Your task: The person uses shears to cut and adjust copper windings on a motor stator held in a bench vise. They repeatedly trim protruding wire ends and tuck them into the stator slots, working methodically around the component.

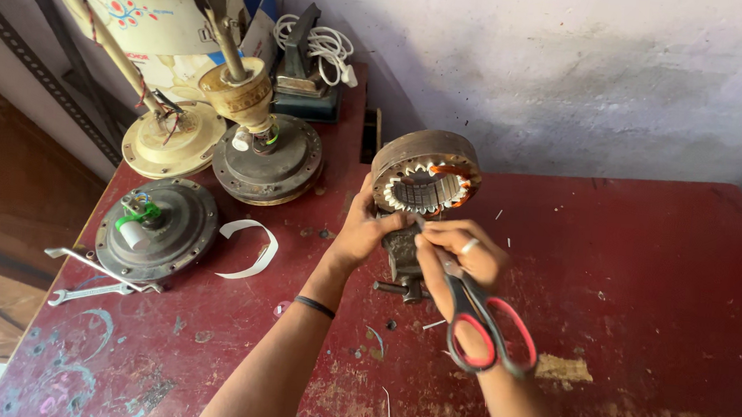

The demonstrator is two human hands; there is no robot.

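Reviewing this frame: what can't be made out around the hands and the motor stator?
- Scissors: blade tips hidden behind the right hand, head view.
- Small vise under the stator: mostly covered by both hands.
- Left hand: fingertips hidden against the stator rim, so its grip is unclear.
- Wrench: partly tucked under the round motor housing.
- Forearms: cut off by the bottom edge.

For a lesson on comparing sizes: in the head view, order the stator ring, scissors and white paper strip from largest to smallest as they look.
1. Stator ring
2. Scissors, which look close in size to the ring and sit nearer the camera, so this order is unsure
3. White paper strip
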